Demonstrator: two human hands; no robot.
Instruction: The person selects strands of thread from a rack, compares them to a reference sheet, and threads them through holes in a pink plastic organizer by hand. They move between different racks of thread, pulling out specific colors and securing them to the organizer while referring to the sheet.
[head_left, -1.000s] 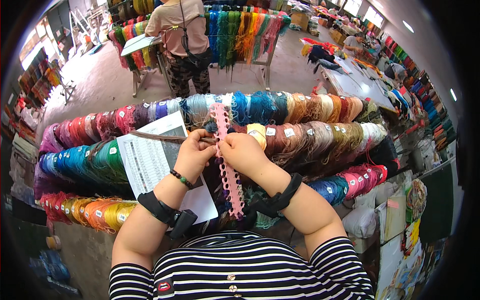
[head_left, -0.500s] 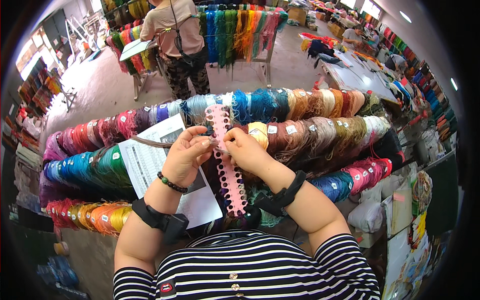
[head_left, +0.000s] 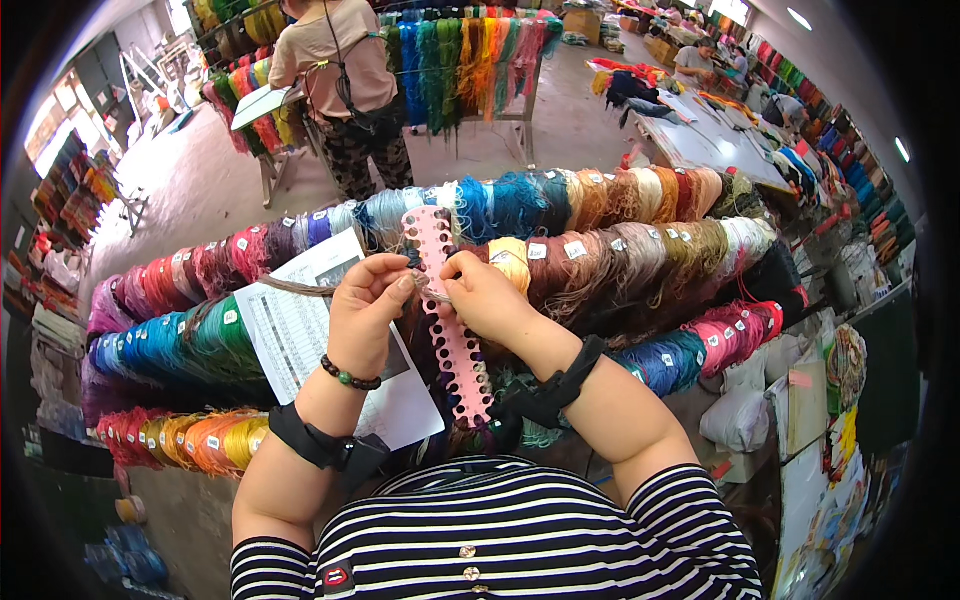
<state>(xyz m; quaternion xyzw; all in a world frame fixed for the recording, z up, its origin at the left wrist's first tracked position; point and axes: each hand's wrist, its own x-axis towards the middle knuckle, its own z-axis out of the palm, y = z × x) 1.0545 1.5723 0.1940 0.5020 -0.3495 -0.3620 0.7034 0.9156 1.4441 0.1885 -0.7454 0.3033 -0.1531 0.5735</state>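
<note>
A long pink thread card (head_left: 460, 365) with round notches down both sides stands tilted in front of me, over the rows of yarn. My left hand (head_left: 362, 308) pinches a grey-brown bundle of thread (head_left: 295, 287) between thumb and fingertips beside the card's left edge; its tail trails off to the left. From the other side, my right hand (head_left: 490, 298) is closed on the card's upper part, its thumb and finger near the thread. Dark tufts of thread hang in some lower notches. A printed sheet (head_left: 275, 325) lies under my left wrist.
Rows of labelled yarn skeins (head_left: 620, 255) in many colours run across in front of me. Beyond them a person (head_left: 345, 90) stands by a rack of hanging skeins (head_left: 470, 70). A white table (head_left: 710, 140) with yarn stands far right, people near it. White bags (head_left: 735, 425) sit at right.
Both hands remain at the card's upper part, the left still pinching the thread. My fingers have shifted slightly, and the whole view has moved a little.
</note>
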